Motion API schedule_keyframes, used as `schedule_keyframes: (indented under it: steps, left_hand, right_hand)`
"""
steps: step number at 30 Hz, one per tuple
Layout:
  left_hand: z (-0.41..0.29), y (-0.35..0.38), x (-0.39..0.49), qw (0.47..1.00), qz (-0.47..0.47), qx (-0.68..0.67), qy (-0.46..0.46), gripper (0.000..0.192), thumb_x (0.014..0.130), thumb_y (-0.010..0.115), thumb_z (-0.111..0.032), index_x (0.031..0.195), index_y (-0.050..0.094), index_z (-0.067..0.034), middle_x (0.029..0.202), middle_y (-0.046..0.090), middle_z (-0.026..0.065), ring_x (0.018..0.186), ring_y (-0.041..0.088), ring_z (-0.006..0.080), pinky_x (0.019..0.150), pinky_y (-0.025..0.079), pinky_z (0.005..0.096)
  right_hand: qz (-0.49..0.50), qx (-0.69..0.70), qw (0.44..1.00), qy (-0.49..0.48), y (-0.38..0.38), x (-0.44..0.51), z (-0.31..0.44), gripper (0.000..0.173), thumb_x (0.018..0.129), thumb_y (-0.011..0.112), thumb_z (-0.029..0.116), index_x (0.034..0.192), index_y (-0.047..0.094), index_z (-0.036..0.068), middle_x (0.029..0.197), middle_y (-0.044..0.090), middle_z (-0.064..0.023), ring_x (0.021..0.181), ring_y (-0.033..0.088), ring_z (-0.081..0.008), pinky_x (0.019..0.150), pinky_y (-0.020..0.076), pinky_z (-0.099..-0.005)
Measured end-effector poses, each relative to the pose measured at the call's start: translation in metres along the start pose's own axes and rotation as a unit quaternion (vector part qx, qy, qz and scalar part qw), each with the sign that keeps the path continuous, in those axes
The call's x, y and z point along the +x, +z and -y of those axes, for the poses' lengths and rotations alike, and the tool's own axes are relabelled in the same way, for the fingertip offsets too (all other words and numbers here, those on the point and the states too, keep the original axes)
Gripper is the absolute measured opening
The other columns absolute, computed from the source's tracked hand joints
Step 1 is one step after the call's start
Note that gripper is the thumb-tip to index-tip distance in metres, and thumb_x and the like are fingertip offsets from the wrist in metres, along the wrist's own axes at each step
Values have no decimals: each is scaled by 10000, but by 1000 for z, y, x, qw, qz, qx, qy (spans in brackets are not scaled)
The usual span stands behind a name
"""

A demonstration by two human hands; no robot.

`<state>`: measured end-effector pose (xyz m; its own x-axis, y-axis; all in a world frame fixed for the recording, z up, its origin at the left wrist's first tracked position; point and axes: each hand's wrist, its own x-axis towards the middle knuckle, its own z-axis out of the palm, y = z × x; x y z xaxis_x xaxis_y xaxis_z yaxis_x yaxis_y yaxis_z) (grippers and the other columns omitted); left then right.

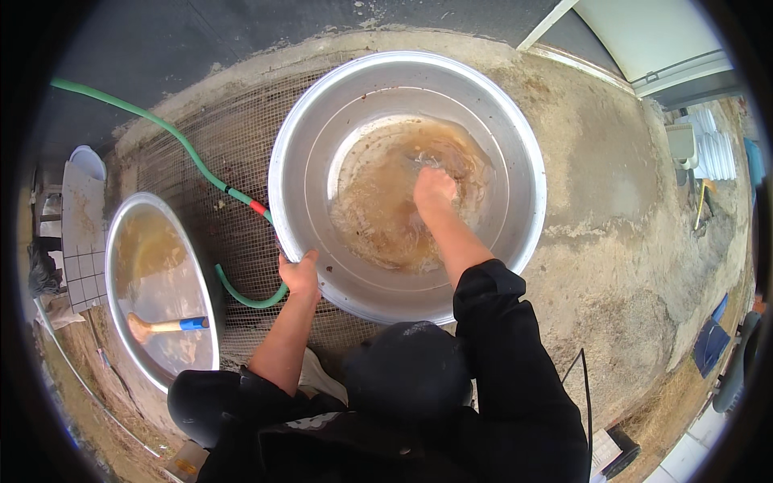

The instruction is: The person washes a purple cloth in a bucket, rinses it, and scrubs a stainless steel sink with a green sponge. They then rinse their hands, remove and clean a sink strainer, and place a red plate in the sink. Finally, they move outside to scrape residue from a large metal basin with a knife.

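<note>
A large round aluminium basin point(398, 305) stands before me with shallow, murky brown water point(386, 211) in its bottom. My left hand point(300, 276) grips the basin's rim at the near left, thumb over the edge. Inside the basin, my right hand point(435, 188) reaches down to the water, right of the middle. Its fingers point away from me and are mostly hidden, so what they hold cannot be made out. Ripples surround that hand, and dark specks cling to the basin's inner wall.
To the left, a second metal basin point(166, 353) holds cloudy water and a wooden-handled tool point(175, 325) with a blue grip end. A green hose point(181, 142) crosses a wire mesh point(235, 151) and passes by the large basin. White plastic containers point(715, 151) stand far right on the concrete floor point(604, 151).
</note>
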<state>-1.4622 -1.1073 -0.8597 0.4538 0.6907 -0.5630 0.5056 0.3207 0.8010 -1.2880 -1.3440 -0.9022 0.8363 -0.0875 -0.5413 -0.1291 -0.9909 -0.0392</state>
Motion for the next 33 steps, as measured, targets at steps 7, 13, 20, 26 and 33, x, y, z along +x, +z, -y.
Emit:
schedule_keyframes:
  steps: [7,13,20,26,33]
  left_hand:
    - [8,2,-2,997,27,-60,52,614,776,672,41,1344,443,11,1208,604,162,1046,615,284,888,503,397]
    - [4,1,0,1000,3,-30,8,614,791,664,44,1358,427,22,1242,586,168,1067,602,271,921,477,372]
    - [4,5,-2,998,14,-56,5,690,790,659,62,1415,369,21,1271,571,173,1089,596,281,931,481,371]
    - [3,5,-3,997,6,-52,47,660,787,650,69,1396,398,27,1264,574,167,1084,598,279,941,473,371]
    - [-1,5,-3,1000,-4,-16,26,626,790,667,54,1367,425,25,1260,579,154,1079,599,275,947,469,357]
  right_hand:
    - [-44,-45,998,31,14,-62,-64,287,920,547,124,1199,603,93,1081,657,-160,946,704,-308,738,588,-404]
    - [-110,7,994,11,4,-40,-59,218,914,559,139,1120,577,71,1025,662,-178,921,703,-336,688,586,-429]
    - [3,2,999,49,18,-31,-69,505,919,519,116,1412,440,190,1258,570,-206,950,695,-384,753,581,-491]
    - [2,-115,993,-27,3,-18,-110,566,893,535,92,1432,422,225,1239,585,-171,940,703,-338,747,581,-479]
    - [-79,-132,974,-166,-28,27,-108,681,833,599,46,1442,405,283,1239,580,-132,923,693,-320,764,562,-440]
